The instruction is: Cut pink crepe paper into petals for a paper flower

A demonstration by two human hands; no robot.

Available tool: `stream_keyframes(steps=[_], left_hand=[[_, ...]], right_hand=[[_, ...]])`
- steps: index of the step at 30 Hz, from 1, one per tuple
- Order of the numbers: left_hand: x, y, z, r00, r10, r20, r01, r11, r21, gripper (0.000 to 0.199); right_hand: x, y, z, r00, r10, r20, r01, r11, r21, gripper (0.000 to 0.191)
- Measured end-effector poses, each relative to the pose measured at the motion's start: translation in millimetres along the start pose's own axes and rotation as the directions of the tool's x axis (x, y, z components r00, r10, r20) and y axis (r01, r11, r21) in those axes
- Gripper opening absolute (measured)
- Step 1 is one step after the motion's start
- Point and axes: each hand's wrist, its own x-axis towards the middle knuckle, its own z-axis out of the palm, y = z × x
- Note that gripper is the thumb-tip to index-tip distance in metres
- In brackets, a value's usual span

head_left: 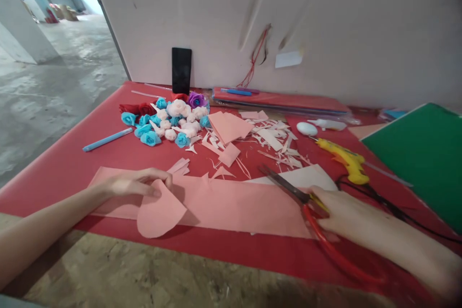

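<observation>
Between thumb and fingers, my left hand (149,183) pinches a pink paper heart (160,214) by its upper part, above the near table edge. Beneath it lies a long pink paper strip (231,202) across the front of the red table. My right hand (330,209) grips a pair of scissors (290,187) with red and yellow handles, its fingers partly hidden and a little blurred. The blades point left and away, over the strip's far edge. Small pink paper pieces (230,154) and thin pale offcuts (274,134) lie beyond the hands.
Blue, white, red and purple paper flowers (173,118) are heaped at the back left, before a black phone (181,70) leaning on the wall. A blue pen (107,139) lies left. On the right are a yellow glue gun (344,159) with its cord and a green board (418,159).
</observation>
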Motion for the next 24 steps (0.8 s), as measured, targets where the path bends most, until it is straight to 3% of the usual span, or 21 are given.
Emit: stream_keyframes(steps=[2,3,4,5,7,8,9,10,11,12,14,15,17,20,24], left_hand=[[-1.0,1.4,2.2,1.000,0.003,-0.021,-0.001,0.996,0.092,0.023],[-1.5,2.0,3.3,0.999,0.001,-0.032,0.004,0.989,0.146,0.021],[-1.8,2.1,4.2,0.999,0.004,-0.032,0.003,0.980,0.198,0.018],[-1.9,1.7,4.9,1.000,0.016,-0.022,-0.010,0.970,0.241,0.016],[-1.8,-1.0,5.4,0.999,0.052,0.016,-0.054,0.954,0.294,0.014],[-1.7,-2.9,5.6,0.997,0.069,0.030,-0.075,0.949,0.305,0.014],[-1.6,-4.6,5.7,0.996,0.081,0.036,-0.088,0.945,0.315,0.014],[-1.6,-5.9,5.9,0.996,0.087,0.029,-0.091,0.941,0.327,0.014],[-1.7,-6.5,6.3,0.996,0.086,0.016,-0.086,0.936,0.341,0.014],[-1.7,-6.4,6.8,0.997,0.083,0.004,-0.078,0.932,0.354,0.014],[-1.8,-4.6,7.7,0.997,0.081,-0.011,-0.071,0.927,0.368,0.014],[-1.8,-3.5,8.1,0.996,0.083,-0.013,-0.072,0.926,0.371,0.014],[-1.6,-2.1,8.2,0.996,0.089,-0.008,-0.079,0.924,0.374,0.014],[-1.5,-4.1,7.0,0.996,0.090,-0.003,-0.082,0.925,0.371,0.014],[-2.3,-9.1,5.6,0.995,0.099,-0.005,-0.091,0.929,0.359,0.015]], right_hand=[[-5.4,-8.9,-8.3,0.999,0.011,0.032,-0.008,0.996,-0.085,0.008],[-5.5,-17.8,-11.9,1.000,0.009,-0.014,-0.012,0.979,-0.201,0.013],[-4.0,-29.6,-14.0,0.994,-0.110,-0.015,0.104,0.969,-0.225,0.021],[-1.3,-44.0,-14.3,0.959,-0.265,-0.097,0.239,0.945,-0.224,0.028],[6.4,-76.2,-9.0,0.798,-0.584,-0.149,0.564,0.810,-0.162,0.036],[11.0,-91.4,-4.0,0.677,-0.734,-0.054,0.730,0.679,-0.077,0.037],[16.1,-104.4,1.8,0.579,-0.815,0.027,0.815,0.579,0.019,0.036],[21.9,-113.9,7.6,0.515,-0.854,0.081,0.849,0.520,0.088,0.035],[28.5,-119.4,13.1,0.480,-0.871,0.099,0.864,0.490,0.116,0.036],[36.0,-120.8,17.6,0.495,-0.867,0.050,0.860,0.497,0.118,0.035],[53.0,-113.9,23.5,0.676,-0.733,-0.080,0.737,0.674,0.048,0.033],[61.6,-107.6,24.6,0.745,-0.654,-0.131,0.662,0.749,0.024,0.034],[75.7,-95.4,23.7,0.824,-0.527,-0.209,0.539,0.842,-0.001,0.037],[82.3,-88.2,16.3,0.835,-0.497,-0.237,0.518,0.855,0.030,0.036],[64.4,-97.0,4.0,0.741,-0.651,-0.163,0.671,0.726,0.152,0.026]])
